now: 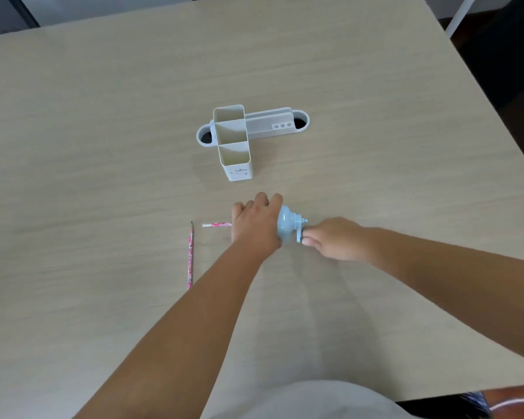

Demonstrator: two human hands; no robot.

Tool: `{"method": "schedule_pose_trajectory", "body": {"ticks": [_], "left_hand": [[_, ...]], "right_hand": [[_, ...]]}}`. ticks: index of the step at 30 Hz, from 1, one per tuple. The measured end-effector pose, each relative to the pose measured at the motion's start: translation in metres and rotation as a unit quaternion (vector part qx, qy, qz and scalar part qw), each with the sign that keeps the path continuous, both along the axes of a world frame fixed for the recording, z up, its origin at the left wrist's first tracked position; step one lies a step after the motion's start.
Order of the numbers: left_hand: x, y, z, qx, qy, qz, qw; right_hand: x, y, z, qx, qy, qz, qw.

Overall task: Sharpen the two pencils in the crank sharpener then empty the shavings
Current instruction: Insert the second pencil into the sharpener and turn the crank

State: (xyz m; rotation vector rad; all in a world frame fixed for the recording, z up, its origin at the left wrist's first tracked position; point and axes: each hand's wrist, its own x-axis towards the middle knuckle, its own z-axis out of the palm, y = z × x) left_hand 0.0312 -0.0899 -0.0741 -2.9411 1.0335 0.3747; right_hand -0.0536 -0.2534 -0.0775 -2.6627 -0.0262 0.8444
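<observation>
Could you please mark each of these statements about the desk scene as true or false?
1. The left hand rests on the blue sharpener. True.
2. Both pencils are standing in the white organizer. False: one pencil lies loose on the table, and the other pencil pokes out sideways from under the left hand, toward the sharpener.
3. The right hand is at the sharpener's crank handle. True.
4. The loose pencil has a dark pointed tip at its far end. True.
5. The organizer stands between the person and the sharpener. False: it stands beyond the sharpener, farther from the person.
</observation>
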Motion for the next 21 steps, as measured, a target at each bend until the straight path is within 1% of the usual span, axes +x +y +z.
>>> {"method": "schedule_pose_trajectory", "body": {"ticks": [3, 5, 7, 8, 9, 11, 13, 16, 19, 21], "left_hand": [[-0.001, -0.001, 0.001, 0.004, 0.009, -0.010, 1.000], [-0.002, 0.001, 0.002, 0.000, 0.020, -0.002, 1.000], [-0.001, 0.001, 0.003, -0.001, 0.021, -0.005, 1.000], [0.000, 0.002, 0.003, 0.001, 0.020, -0.008, 1.000], [-0.001, 0.002, 0.002, 0.003, 0.019, -0.009, 1.000], [-0.002, 0.000, 0.001, 0.000, 0.016, -0.004, 1.000], [-0.003, -0.002, 0.001, -0.004, 0.019, 0.008, 1.000], [-0.003, -0.003, 0.001, -0.003, 0.017, 0.010, 1.000], [-0.003, -0.002, 0.001, -0.003, 0.013, 0.009, 1.000], [-0.001, -0.001, 0.001, -0.006, 0.019, 0.005, 1.000]], "right_hand": [[-0.015, -0.008, 0.024, 0.043, -0.027, 0.022, 0.998], [0.000, -0.018, 0.039, 0.045, -0.081, 0.027, 0.995], [0.023, -0.026, 0.040, 0.002, -0.140, 0.012, 0.990], [0.035, -0.027, 0.036, -0.044, -0.143, 0.003, 0.989], [0.043, -0.027, 0.029, -0.097, -0.128, -0.002, 0.987], [0.045, -0.020, 0.011, -0.149, -0.079, -0.009, 0.986], [0.030, -0.011, -0.003, -0.133, -0.042, -0.002, 0.990], [-0.005, 0.002, -0.002, -0.072, -0.041, 0.040, 0.996], [-0.018, 0.000, 0.018, -0.010, -0.077, 0.024, 0.997], [-0.004, -0.006, 0.030, 0.025, -0.123, -0.031, 0.992]]}}
